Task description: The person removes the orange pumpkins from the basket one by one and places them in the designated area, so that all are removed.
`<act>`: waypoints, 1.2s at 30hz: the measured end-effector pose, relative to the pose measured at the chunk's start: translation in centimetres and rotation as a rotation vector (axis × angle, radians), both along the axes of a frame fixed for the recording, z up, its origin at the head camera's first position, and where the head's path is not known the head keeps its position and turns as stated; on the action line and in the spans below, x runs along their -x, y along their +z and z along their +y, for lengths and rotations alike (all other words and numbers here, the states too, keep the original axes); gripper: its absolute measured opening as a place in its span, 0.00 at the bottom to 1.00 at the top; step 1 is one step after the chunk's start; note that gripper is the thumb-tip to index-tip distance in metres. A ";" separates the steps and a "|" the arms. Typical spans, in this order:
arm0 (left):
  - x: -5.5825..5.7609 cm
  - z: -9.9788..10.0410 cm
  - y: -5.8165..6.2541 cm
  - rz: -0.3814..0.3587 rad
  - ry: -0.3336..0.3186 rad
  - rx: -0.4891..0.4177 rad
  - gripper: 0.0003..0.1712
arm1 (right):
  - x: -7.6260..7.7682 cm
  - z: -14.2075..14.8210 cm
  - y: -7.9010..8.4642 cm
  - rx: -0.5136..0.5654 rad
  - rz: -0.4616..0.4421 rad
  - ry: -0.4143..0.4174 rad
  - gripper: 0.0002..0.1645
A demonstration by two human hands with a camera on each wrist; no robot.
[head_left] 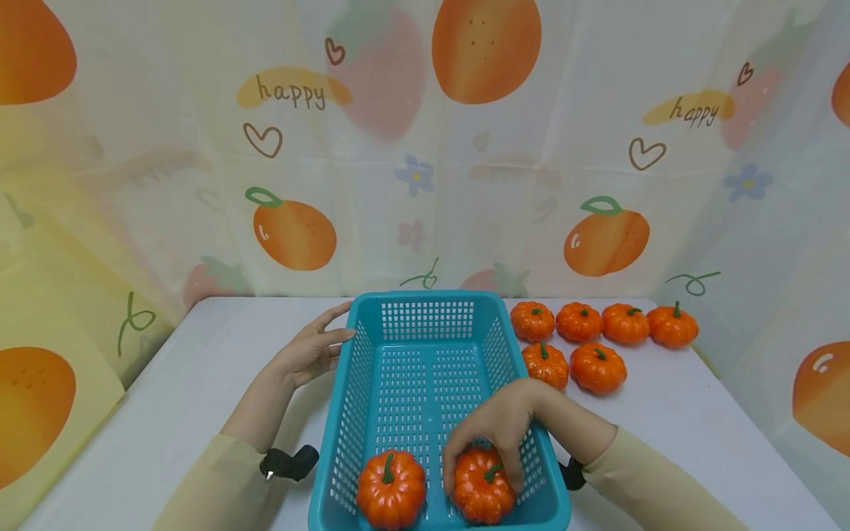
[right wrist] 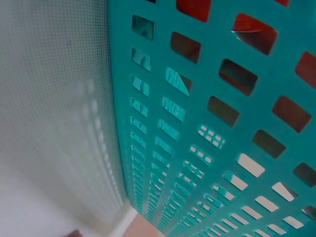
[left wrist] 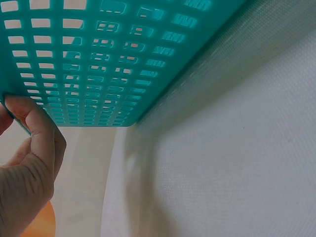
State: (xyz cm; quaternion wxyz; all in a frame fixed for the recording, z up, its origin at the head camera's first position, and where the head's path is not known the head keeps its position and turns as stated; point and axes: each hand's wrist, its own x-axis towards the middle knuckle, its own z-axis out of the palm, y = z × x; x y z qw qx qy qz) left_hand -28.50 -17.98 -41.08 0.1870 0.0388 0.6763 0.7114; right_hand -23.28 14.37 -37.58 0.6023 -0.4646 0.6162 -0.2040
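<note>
A turquoise plastic basket with slotted walls stands lengthwise on the white table. My left hand is at its far left rim; in the left wrist view, the left fingers hold the rim between them. Reaching over the right wall, my right hand grips a small orange pumpkin with a green stem in the basket's near right corner. Beside it, in the near left corner, sits another pumpkin. The right wrist view shows mostly the basket's outer wall, which hides the right hand's grip.
Several more pumpkins stand in two rows on the table, to the right of the basket's far end. Behind the table hangs a curtain printed with fruit. A black wrist strap sits on the left forearm.
</note>
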 end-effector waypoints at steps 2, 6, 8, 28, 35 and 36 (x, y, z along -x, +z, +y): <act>0.0 0.0 0.0 0.001 -0.005 -0.003 0.47 | 0.0 0.0 0.0 -0.006 0.007 -0.003 0.43; 0.1 0.0 0.0 0.001 -0.009 -0.007 0.46 | -0.1 0.0 0.0 -0.007 0.009 -0.019 0.42; 0.1 0.0 0.0 0.000 -0.010 -0.010 0.46 | 0.0 0.1 0.1 0.000 0.008 -0.028 0.42; 0.1 -0.1 -0.1 0.001 -0.007 -0.012 0.46 | 0.9 3.2 2.6 0.290 0.040 -0.208 0.39; 0.1 -0.1 -0.1 0.003 -0.004 -0.011 0.46 | 1.1 4.9 3.1 0.373 -0.011 -0.308 0.38; 0.1 -0.1 -0.1 0.003 -0.004 -0.011 0.46 | 1.2 5.1 3.2 0.385 -0.012 -0.322 0.38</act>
